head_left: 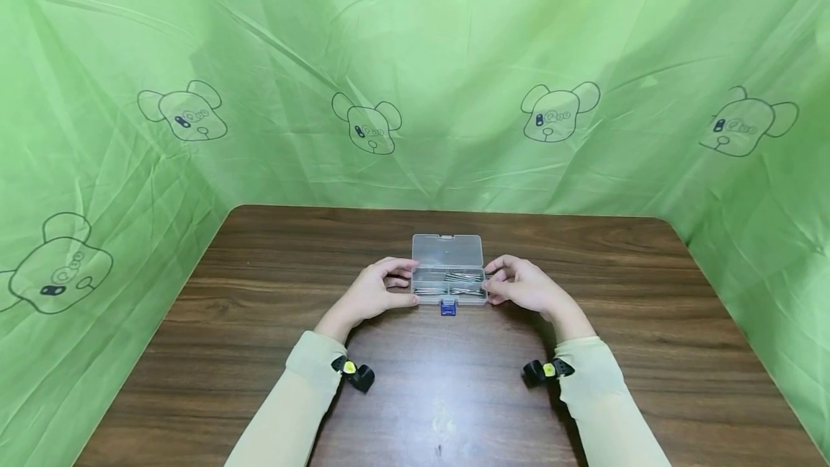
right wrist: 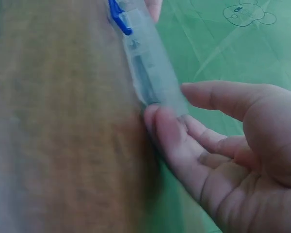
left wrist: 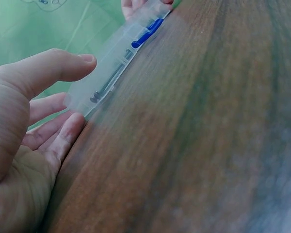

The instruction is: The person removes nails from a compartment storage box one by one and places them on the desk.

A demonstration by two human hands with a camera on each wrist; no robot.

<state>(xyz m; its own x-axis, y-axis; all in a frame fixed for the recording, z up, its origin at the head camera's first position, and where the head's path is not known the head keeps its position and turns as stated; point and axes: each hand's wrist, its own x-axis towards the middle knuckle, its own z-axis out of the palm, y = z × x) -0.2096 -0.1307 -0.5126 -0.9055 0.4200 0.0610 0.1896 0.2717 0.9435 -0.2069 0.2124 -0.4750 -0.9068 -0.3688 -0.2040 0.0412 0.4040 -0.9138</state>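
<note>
A clear plastic compartment box (head_left: 428, 276) lies on the table with its lid (head_left: 447, 251) raised at the back. Slim metal screws or nails (head_left: 463, 277) fill several compartments, and a blue latch (head_left: 448, 308) hangs at the front. At the left end, my left hand (head_left: 376, 290) touches the box with its fingertips; the thumb (left wrist: 72, 67) stands off it in the left wrist view. My right hand (head_left: 525, 287) has fingertips at the opposite end, one finger (right wrist: 167, 128) right at the lower corner. Its thumb (right wrist: 213, 94) extends beside the box.
A brown wood-grain table (head_left: 259, 323) carries the box near its back edge. Green cloth (head_left: 454, 34) with printed bear faces hangs behind and along both sides. Black wrist cameras (head_left: 353, 373) are strapped over pale sleeves.
</note>
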